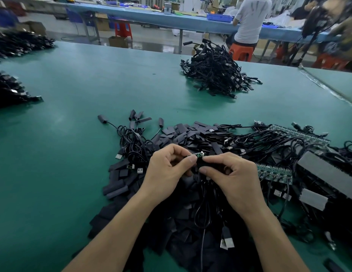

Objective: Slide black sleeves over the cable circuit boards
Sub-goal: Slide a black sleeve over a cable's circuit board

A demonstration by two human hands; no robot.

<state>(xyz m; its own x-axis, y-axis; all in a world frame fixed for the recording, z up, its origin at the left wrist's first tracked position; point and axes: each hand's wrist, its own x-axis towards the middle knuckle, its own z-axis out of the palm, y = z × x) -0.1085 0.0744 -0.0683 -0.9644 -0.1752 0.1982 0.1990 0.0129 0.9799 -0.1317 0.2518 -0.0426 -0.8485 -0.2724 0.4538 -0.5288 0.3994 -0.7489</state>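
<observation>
Now a small green circuit board [196, 154] is pinched at its left end by the thumb and first finger of the left hand [167, 171]. A black sleeve [205, 164] is pinched by the thumb and fingers of the right hand [232, 179]. The sleeve is held against the right end of the board, so the two are touching. How far the board is inside the sleeve cannot be told. Both are held up just above the mess on the table.

A thin black cable [201, 212] is seen hanging in a loop below the hands. Under and around the hands, a big heap of loose sleeves [191, 134] is spread out, mixed with more black cables. Some green board strips [275, 172] are laid just to the right of the right hand.

All of it is set on a green table [73, 95]. Farther back on the table, a tangled pile of cables [214, 73] is heaped up. Two more dark piles [8, 91] are seen at the left edge, but they are blurred.

Behind the table, a person in a white shirt [249, 20] is seated on an orange stool [241, 51] at a long blue bench [151, 15].
</observation>
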